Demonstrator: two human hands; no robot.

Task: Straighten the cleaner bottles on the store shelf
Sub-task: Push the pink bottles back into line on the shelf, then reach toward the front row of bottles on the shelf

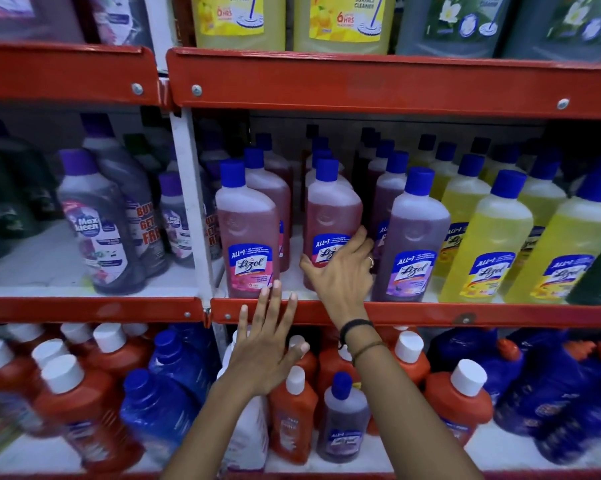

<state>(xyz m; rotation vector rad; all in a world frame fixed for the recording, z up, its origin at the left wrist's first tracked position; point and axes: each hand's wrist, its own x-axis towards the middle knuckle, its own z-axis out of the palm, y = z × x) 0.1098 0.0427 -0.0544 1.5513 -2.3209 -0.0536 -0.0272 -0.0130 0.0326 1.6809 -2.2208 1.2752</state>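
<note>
On the middle shelf stand rows of Lizol cleaner bottles with blue caps. My right hand point(340, 271) wraps the lower front of a pink bottle point(330, 216) that sits a little back from the shelf edge. To its left a second pink bottle point(247, 233) stands at the front edge. My left hand point(268, 344) hovers flat with fingers spread in front of the red shelf lip point(430, 315), its fingertips just below that left pink bottle, holding nothing. A purple bottle point(411, 237) stands right of my right hand, then yellow bottles point(493, 244).
A white upright post point(191, 209) divides the shelf; grey Max Kleen bottles point(98, 223) stand left of it. Large yellow and grey jugs fill the shelf above. Orange, blue and purple bottles with white or blue caps crowd the shelf below my arms.
</note>
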